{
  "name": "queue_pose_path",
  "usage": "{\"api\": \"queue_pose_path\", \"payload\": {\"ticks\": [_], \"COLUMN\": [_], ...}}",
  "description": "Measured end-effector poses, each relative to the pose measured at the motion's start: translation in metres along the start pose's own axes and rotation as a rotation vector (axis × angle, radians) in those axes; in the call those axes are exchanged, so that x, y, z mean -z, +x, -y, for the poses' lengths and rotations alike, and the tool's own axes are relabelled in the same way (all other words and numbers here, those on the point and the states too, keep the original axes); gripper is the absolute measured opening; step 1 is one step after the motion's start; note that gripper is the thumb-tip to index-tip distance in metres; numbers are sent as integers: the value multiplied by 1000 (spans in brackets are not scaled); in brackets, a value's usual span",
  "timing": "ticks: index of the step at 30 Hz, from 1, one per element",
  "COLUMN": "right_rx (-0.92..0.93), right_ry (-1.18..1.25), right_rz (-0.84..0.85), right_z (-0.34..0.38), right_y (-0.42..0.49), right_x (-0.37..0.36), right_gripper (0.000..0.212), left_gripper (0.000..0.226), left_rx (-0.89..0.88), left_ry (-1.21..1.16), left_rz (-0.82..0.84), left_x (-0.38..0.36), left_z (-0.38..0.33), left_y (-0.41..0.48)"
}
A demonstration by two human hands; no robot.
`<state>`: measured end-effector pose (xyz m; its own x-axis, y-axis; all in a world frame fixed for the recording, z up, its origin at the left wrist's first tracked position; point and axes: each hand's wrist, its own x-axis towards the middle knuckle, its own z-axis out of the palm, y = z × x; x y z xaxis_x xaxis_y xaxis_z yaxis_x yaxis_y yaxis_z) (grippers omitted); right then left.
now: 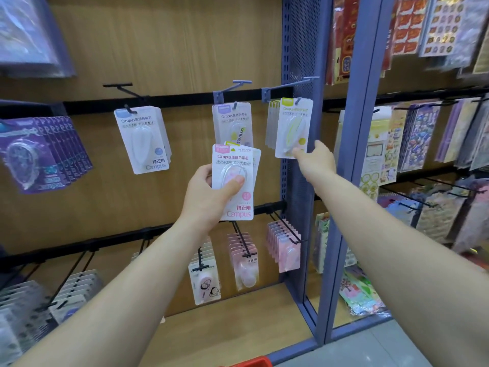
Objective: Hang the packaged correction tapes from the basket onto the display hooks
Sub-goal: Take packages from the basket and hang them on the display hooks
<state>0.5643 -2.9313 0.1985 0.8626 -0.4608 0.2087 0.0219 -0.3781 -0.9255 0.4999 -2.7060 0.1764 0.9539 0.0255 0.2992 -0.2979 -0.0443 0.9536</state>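
The left hand (pixel 206 197) grips a small stack of packs (pixel 232 165). Its thumb is pressed on the pink front blister and its fingers are curled behind. It holds them by the lower half, so the long axis stands upright and the hang holes sit at the top, clear of the grip.

That is what the next move turns on. The middle hook (pixel 235 105) is straight above the stack and its tip points out into the room, so I would expect a lift and then a push back onto it.

The right hand (pixel 316 158) is nearer the right hook (pixel 297 101). Its fingertips are at the lower corner of the yellow pack (pixel 292 128) already hanging there. Whether it is pinching that pack or only steadying it I cannot tell.

The basket (pixel 254 362) shows only as a red edge low down, well apart from both hands.
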Motion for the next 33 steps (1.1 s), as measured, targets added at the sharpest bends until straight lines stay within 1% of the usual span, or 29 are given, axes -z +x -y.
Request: {"api": "queue_pose_path", "payload": {"ticks": [1,2,3,5,6,7,8,10,12,15,18,19,23,27,29,33], "right_rx": [15,47,77,126,138,149,145,91,77,100,121,122,81,117,149,204], "right_ry": [-50,-41,18,165,206,235,279,411,458,455,456,468,530,554,565,571], "right_rz": [-27,-39,-21,88,142,203,267,402,454,500,538,532,484,483,515,633], "right_z": [-6,-11,-14,-20,-22,-21,-20,-16,-12,-7,0,2,13,22,27,40], "right_y": [-5,-13,-25,-51,-65,-80,-91,-109,-116,-120,-126,-128,-138,-155,-166,-184], "right_x": [-3,-7,-10,-18,-22,-24,-26,-29,-28,-28,-33,-36,-55,-78,-91,-115], "right_gripper": [67,63,52,27,18,14,14,21,26,26,21,21,19,18,19,27], "left_gripper": [46,46,47,49,51,52,55,59,60,61,69,68,46,46,48,50], "left_rx": [4,9,12,19,24,30,32,25,17,13,17,21,72,58,54,36], "left_ry": [-2,-3,-3,-5,-8,-14,-15,-1,11,16,17,9,-69,-46,-41,-44], "left_rz": [7,13,16,11,7,3,1,-2,2,21,12,-2,-22,-72,-114,-195], "left_x": [1,2,3,4,4,4,4,5,8,14,24,29,55,82,96,129], "left_z": [1,3,4,7,8,10,11,12,11,7,1,0,-7,-8,-6,-6], "left_y": [-1,-3,-5,-8,-9,-11,-13,-17,-20,-26,-34,-35,-42,-51,-55,-63]}}
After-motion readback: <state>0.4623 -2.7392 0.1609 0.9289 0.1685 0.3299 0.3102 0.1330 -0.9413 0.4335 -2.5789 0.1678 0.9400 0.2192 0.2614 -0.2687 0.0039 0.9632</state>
